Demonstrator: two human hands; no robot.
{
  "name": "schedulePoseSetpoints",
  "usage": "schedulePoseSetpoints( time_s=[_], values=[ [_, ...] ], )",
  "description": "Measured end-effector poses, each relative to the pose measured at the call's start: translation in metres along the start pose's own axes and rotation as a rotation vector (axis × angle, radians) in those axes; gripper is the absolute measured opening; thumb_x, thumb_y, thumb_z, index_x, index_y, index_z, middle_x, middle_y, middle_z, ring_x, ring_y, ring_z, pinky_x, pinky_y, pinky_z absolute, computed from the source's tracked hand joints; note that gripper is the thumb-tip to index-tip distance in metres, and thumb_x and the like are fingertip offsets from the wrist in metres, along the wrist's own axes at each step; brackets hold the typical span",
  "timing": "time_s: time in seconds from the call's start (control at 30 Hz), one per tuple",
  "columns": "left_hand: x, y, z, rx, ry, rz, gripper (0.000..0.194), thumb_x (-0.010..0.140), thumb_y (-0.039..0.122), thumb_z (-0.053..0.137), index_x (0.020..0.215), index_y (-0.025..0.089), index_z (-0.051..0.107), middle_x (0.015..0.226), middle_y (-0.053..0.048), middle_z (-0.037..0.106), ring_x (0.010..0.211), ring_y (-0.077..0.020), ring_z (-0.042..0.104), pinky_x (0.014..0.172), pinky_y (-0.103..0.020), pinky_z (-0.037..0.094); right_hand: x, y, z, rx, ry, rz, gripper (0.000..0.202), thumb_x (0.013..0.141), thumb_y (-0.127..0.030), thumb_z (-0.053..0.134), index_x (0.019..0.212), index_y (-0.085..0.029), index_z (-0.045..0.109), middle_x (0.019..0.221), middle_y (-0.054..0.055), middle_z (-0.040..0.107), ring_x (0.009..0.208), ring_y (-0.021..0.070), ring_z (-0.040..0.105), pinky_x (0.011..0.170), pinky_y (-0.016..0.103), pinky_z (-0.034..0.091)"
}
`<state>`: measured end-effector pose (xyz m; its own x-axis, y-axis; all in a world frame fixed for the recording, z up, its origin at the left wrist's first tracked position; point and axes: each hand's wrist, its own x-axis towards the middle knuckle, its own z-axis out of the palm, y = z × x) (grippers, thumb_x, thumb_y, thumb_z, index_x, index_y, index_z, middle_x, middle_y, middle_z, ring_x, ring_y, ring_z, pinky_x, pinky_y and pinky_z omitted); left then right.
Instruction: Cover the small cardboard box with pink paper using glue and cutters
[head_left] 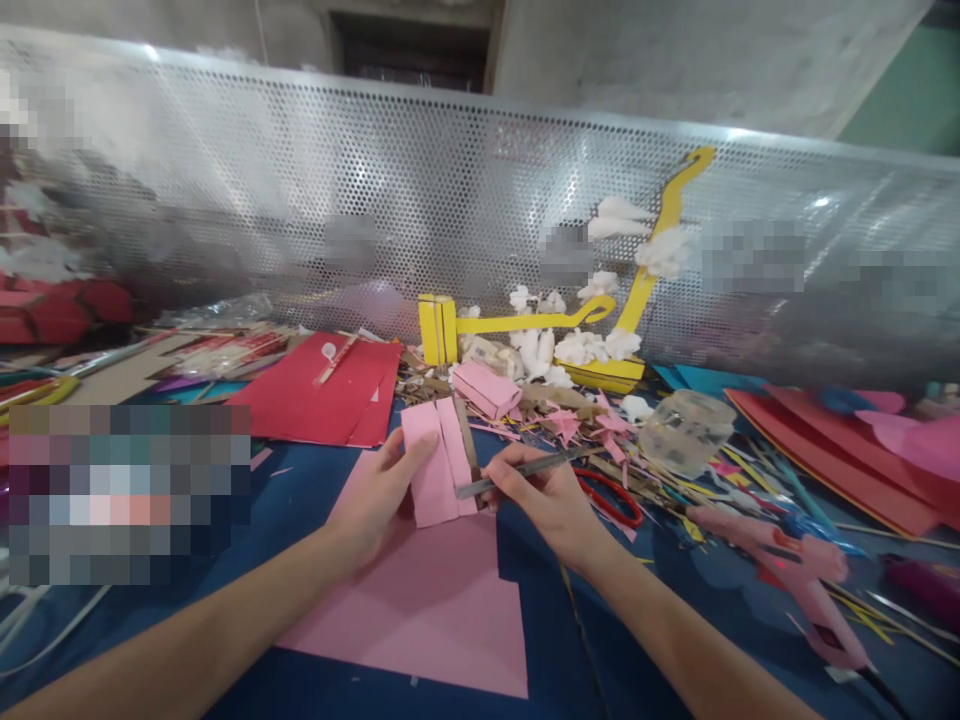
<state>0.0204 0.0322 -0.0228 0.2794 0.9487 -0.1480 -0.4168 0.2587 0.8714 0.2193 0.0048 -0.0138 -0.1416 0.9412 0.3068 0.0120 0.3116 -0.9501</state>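
My left hand (382, 490) pinches a pink paper-covered cardboard piece (429, 470) by its left side, thumb on its face. A fold or gap runs down the piece, and bare brown cardboard shows along its right edge. In my right hand (551, 495) is a slim grey metal tool (476, 487), whose flat tip lies against the piece's lower right part. I cannot make out its exact kind. Beneath both hands a large pink paper sheet (442, 600) lies on the dark blue table (247, 680). Red-handled scissors (634, 515) lie just right of my right hand.
A pink glue gun (795, 560) rests at the right with its cord. Paper scraps, a pink block (487, 388) and a clear container (686, 430) lie behind. Yellow stands with white flowers (589, 347) lean by the perforated metal screen (300, 180). Red sheets (322, 390) lie left.
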Motion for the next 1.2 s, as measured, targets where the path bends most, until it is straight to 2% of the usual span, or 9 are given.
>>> schedulePoseSetpoints(
  time_s=[0.23, 0.37, 0.43, 0.53, 0.63, 0.77, 0.97, 1.1, 1.2],
  values=[
    [0.001, 0.000, -0.001, 0.011, -0.102, 0.024, 0.076, 0.077, 0.029, 0.092, 0.140, 0.027, 0.051, 0.125, -0.012, 0.075, 0.106, -0.0272, 0.075, 0.092, -0.040, 0.060, 0.005, 0.008, 0.000, 0.169, 0.200, -0.016, 0.039, 0.086, -0.058, 0.078, 0.088, -0.020, 0.071, 0.068, 0.000, 0.068, 0.058, 0.0137, 0.062, 0.058, 0.027, 0.052],
    [0.000, 0.002, 0.000, -0.023, -0.071, -0.020, 0.086, 0.072, 0.022, 0.094, 0.145, 0.025, 0.047, 0.127, -0.015, 0.074, 0.106, -0.0292, 0.076, 0.096, -0.044, 0.060, 0.009, 0.008, -0.015, -0.012, 0.379, 0.027, 0.055, 0.092, -0.075, 0.057, 0.077, -0.023, 0.057, 0.055, -0.005, 0.052, 0.048, 0.0127, 0.049, 0.049, 0.026, 0.041],
    [-0.001, 0.004, 0.001, -0.028, -0.058, -0.037, 0.085, 0.074, 0.022, 0.093, 0.145, 0.024, 0.048, 0.127, -0.016, 0.075, 0.106, -0.0301, 0.077, 0.096, -0.045, 0.060, 0.008, 0.004, -0.022, -0.214, 0.319, 0.083, 0.061, 0.092, -0.078, 0.053, 0.065, -0.024, 0.047, 0.050, -0.006, 0.039, 0.045, 0.0117, 0.038, 0.045, 0.027, 0.029],
    [-0.003, 0.006, 0.003, -0.039, -0.085, -0.027, 0.083, 0.076, 0.022, 0.091, 0.147, 0.025, 0.047, 0.126, -0.015, 0.076, 0.107, -0.0309, 0.077, 0.095, -0.045, 0.061, 0.006, -0.003, -0.026, -0.592, 0.153, 0.096, 0.062, 0.091, -0.072, 0.058, 0.056, -0.024, 0.038, 0.051, -0.004, 0.038, 0.049, 0.0120, 0.035, 0.050, 0.029, 0.022],
    [-0.003, 0.006, 0.002, -0.024, -0.069, -0.009, 0.085, 0.074, 0.021, 0.091, 0.147, 0.024, 0.048, 0.119, -0.014, 0.079, 0.102, -0.0298, 0.078, 0.087, -0.041, 0.064, 0.003, -0.009, -0.021, -0.836, 0.109, 0.089, 0.046, 0.092, -0.064, 0.058, 0.072, -0.023, 0.050, 0.051, -0.006, 0.040, 0.048, 0.0147, 0.039, 0.051, 0.030, 0.022],
    [-0.002, 0.004, 0.000, -0.013, -0.066, 0.023, 0.087, 0.071, 0.020, 0.093, 0.147, 0.024, 0.050, 0.119, -0.013, 0.079, 0.101, -0.0305, 0.078, 0.085, -0.041, 0.064, 0.001, -0.011, -0.015, -0.822, 0.175, 0.071, 0.036, 0.096, -0.056, 0.054, 0.101, -0.020, 0.056, 0.053, -0.008, 0.043, 0.048, 0.0176, 0.045, 0.053, 0.030, 0.027],
    [-0.003, 0.004, -0.001, 0.045, -0.114, 0.086, 0.084, 0.071, 0.020, 0.092, 0.145, 0.022, 0.052, 0.125, -0.014, 0.076, 0.111, -0.0327, 0.075, 0.092, -0.042, 0.062, -0.002, -0.016, -0.010, -0.668, 0.171, -0.032, 0.040, 0.102, -0.057, 0.048, 0.084, -0.022, 0.058, 0.067, 0.000, 0.057, 0.060, 0.0179, 0.053, 0.057, 0.031, 0.037],
    [-0.007, 0.005, -0.003, 0.274, -0.173, 0.167, 0.068, 0.077, 0.025, 0.089, 0.136, 0.021, 0.057, 0.132, -0.014, 0.073, 0.119, -0.0316, 0.071, 0.094, -0.040, 0.060, -0.007, -0.017, -0.001, -0.396, -0.029, -0.025, 0.040, 0.101, -0.051, 0.056, 0.127, -0.021, 0.056, 0.099, 0.006, 0.069, 0.082, 0.0205, 0.065, 0.069, 0.031, 0.051],
    [-0.009, 0.005, -0.004, 0.368, -0.232, 0.203, 0.063, 0.081, 0.031, 0.087, 0.136, 0.021, 0.057, 0.137, -0.014, 0.070, 0.125, -0.0316, 0.068, 0.101, -0.042, 0.057, -0.009, -0.016, 0.003, -0.341, -0.133, -0.011, 0.043, 0.098, -0.048, 0.065, 0.132, -0.022, 0.056, 0.114, 0.008, 0.070, 0.087, 0.0211, 0.067, 0.073, 0.032, 0.055]
  ],
)
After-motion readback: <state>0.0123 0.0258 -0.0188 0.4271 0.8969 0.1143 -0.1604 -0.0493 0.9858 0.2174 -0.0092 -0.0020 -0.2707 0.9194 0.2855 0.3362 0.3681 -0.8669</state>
